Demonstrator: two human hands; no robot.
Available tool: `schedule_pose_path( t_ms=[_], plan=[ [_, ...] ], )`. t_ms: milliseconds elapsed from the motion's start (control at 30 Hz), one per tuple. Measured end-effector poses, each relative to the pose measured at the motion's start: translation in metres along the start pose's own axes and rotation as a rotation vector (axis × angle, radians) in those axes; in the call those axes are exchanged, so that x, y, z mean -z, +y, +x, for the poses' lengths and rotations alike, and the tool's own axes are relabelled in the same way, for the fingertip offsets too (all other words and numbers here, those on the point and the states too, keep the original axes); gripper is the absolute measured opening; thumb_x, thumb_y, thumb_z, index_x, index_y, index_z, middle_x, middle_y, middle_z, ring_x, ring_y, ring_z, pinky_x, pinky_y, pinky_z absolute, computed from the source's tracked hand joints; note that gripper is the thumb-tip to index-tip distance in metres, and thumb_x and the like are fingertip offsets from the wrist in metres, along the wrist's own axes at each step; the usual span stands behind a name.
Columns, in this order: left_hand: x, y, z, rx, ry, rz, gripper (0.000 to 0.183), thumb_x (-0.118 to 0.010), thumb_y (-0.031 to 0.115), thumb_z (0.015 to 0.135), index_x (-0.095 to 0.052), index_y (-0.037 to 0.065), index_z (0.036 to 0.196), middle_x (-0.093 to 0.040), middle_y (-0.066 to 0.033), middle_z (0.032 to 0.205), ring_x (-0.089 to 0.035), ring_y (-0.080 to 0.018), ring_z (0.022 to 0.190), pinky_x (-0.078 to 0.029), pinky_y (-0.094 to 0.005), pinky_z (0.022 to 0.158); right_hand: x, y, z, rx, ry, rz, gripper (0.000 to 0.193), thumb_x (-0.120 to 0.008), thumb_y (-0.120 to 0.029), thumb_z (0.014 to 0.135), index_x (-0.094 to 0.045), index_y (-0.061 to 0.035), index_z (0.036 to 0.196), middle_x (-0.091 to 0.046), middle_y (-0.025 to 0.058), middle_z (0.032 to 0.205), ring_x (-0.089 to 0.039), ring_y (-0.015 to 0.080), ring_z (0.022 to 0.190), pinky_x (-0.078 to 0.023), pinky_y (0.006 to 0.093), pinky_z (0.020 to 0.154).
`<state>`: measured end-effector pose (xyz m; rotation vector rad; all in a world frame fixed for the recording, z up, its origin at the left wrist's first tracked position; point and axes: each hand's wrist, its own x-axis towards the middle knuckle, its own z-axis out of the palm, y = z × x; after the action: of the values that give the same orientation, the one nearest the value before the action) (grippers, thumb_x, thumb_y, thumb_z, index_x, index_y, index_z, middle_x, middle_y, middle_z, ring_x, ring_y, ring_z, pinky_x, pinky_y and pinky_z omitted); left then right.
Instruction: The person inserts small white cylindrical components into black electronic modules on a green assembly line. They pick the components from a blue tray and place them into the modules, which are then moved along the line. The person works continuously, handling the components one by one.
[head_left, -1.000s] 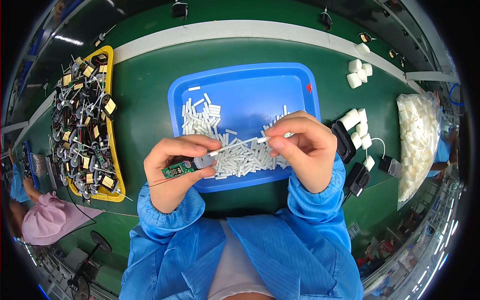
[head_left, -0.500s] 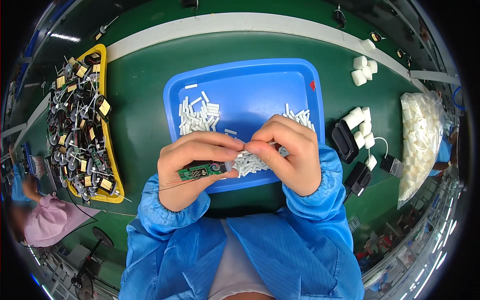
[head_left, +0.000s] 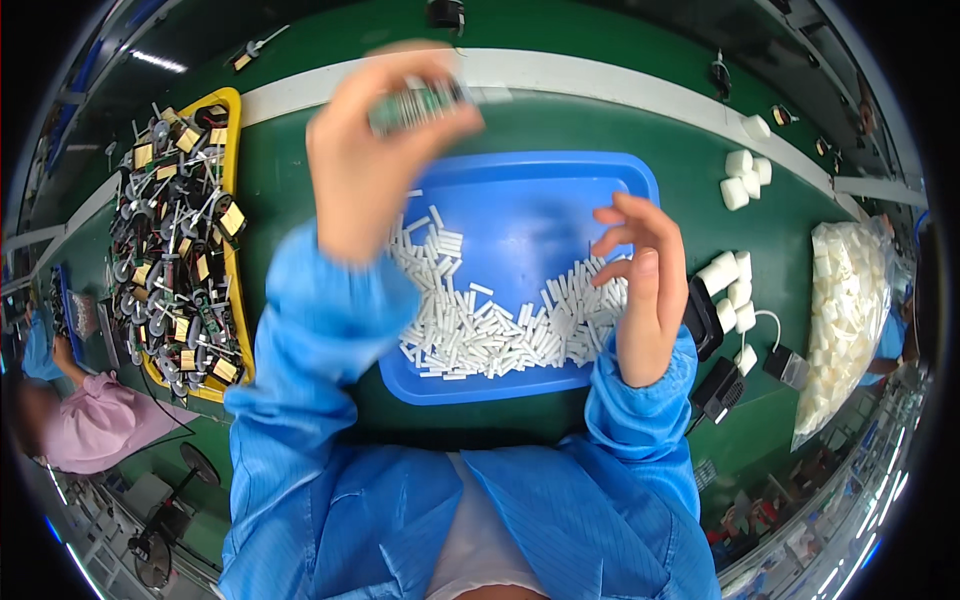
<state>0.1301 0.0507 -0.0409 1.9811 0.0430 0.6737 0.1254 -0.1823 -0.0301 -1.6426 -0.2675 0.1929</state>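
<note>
My left hand (head_left: 365, 150), blurred by motion, is raised past the far rim of a blue tray (head_left: 540, 165). Its thumb and fingers are closed around a small green circuit board assembly (head_left: 425, 103); a pale piece sticks out on its right. Over the right side of the tray, my right hand (head_left: 650, 285) hangs with its fingers apart and nothing visible in them. Beneath and beside it, many short white tubes (head_left: 490, 335) lie heaped along the tray's near and left sides.
On the left a yellow tray (head_left: 237, 250) is piled with wired circuit assemblies (head_left: 170, 250). To the right are white foam pieces (head_left: 738, 180), a black device (head_left: 718, 388) with a cable, and a clear bag (head_left: 845, 320) of foam pieces. A co-worker in pink (head_left: 100, 425) sits far left.
My hands have parted from over the tray. The left one moved up and away with the circuit board assembly; the right one opened and shifted right. The view has shifted slightly.
</note>
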Motion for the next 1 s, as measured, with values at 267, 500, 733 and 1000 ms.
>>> schedule_pose_path(
  t_ms=[267, 500, 733, 1000],
  plan=[
    [0.018, -0.167, 0.119, 0.186, -0.076, 0.853, 0.07, -0.07, 0.059, 0.07, -0.061, 0.005, 0.113, -0.067, -0.0149, 0.094, -0.066, -0.0293, 0.084, -0.051, -0.0348, 0.078, -0.004, 0.006, -0.004, -0.058, -0.161, -0.152, 0.016, -0.055, -0.007, 0.089, -0.062, -0.0014, 0.102, -0.064, 0.0098, 0.087, -0.063, 0.0159, 0.083, -0.047, 0.0251, 0.062],
    [0.105, -0.225, 0.126, 0.281, -0.093, 1.587, 0.053, -0.057, 0.011, 0.081, -0.047, 0.027, 0.131, -0.057, -0.0111, 0.122, -0.05, -0.0402, 0.115, -0.045, -0.0477, 0.092, 0.0, 0.008, -0.002, 0.026, -0.182, -0.267, 0.009, -0.061, -0.006, 0.085, -0.065, -0.0022, 0.092, -0.064, 0.0094, 0.081, -0.064, 0.0183, 0.074, -0.047, 0.0266, 0.057],
    [0.11, -0.166, 0.119, 0.336, -0.202, 1.342, 0.044, -0.074, 0.021, 0.069, -0.062, 0.02, 0.112, -0.06, -0.015, 0.105, -0.059, -0.0333, 0.102, -0.048, -0.0422, 0.086, -0.011, 0.024, -0.006, 0.286, -0.335, -0.576, 0.016, -0.065, -0.006, 0.077, -0.064, -0.0043, 0.093, -0.062, 0.0103, 0.091, -0.06, 0.0301, 0.082, -0.05, 0.0373, 0.069],
    [0.068, -0.018, 0.029, 0.381, -0.141, -0.065, 0.027, -0.062, 0.009, 0.085, -0.047, 0.01, 0.108, -0.061, -0.0071, 0.084, -0.062, -0.0136, 0.065, -0.047, -0.0245, 0.049, -0.049, 0.03, -0.018, 0.415, -0.491, -0.871, 0.024, -0.061, -0.002, 0.072, -0.062, -0.005, 0.096, -0.058, 0.0097, 0.087, -0.06, 0.0265, 0.08, -0.052, 0.0373, 0.062]
  ],
)
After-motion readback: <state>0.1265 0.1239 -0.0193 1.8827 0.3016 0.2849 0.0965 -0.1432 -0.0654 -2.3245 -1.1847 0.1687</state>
